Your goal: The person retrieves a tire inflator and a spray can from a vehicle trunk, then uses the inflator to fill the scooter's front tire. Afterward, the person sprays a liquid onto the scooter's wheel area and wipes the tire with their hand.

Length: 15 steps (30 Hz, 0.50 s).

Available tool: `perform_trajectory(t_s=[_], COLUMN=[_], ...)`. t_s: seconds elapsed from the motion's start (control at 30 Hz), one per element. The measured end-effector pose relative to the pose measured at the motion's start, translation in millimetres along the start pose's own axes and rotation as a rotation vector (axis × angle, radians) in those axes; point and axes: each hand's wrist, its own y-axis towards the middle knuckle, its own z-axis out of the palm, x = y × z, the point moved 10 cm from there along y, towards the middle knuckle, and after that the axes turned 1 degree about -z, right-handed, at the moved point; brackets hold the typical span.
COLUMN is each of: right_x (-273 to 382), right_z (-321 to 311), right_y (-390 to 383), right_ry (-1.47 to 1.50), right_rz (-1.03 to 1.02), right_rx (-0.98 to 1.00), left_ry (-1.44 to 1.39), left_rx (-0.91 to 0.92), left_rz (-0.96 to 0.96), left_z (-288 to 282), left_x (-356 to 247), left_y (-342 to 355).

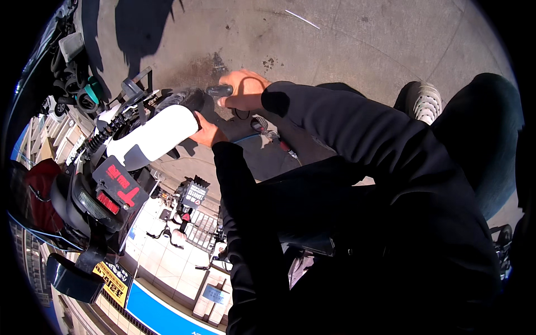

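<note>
A scooter or motorbike lies to my left, its dark rear tyre [187,100] close to the ground. My left hand [209,132] rests against the rounded end of a bright white cylindrical part [159,134], fingers on its edge and partly hidden. Farther out, my right hand [247,91] curls around a short dark handle-like object [219,90] beside the tyre; what it belongs to cannot be made out. Below that hand hangs a thin dark loop [241,114]. On the ground near my hands lies a red and grey tool [287,148] by a blue hose.
The bike's dark plate with red marks [119,181] and its tail light [92,204] sit at left. A coil spring shock [100,137] stands behind the white part. Tyres and parts [70,84] are piled far left. My shoe [427,103] is at right.
</note>
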Motion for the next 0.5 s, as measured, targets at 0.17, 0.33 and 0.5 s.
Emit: perform_trajectory(t_s=[0.17,0.33,0.5], right_x=[19.2,18.6,19.1], right_z=[3.0,-11.6,1.8], right_y=[20.5,50.7,54.1], right_ry=[-0.093,-0.250,-0.245], right_rz=[-0.017,0.010,-0.051], right_rx=[0.056,-0.026,0.045], left_ry=[-0.001,-0.045,-0.033], left_rx=[0.031,0.063,0.087], left_rz=[-0.074,-0.065,-0.059], left_z=[5.1,12.9,9.6], left_x=[2.1,-2.4,2.0], left_y=[-2.8,-0.9,2.1])
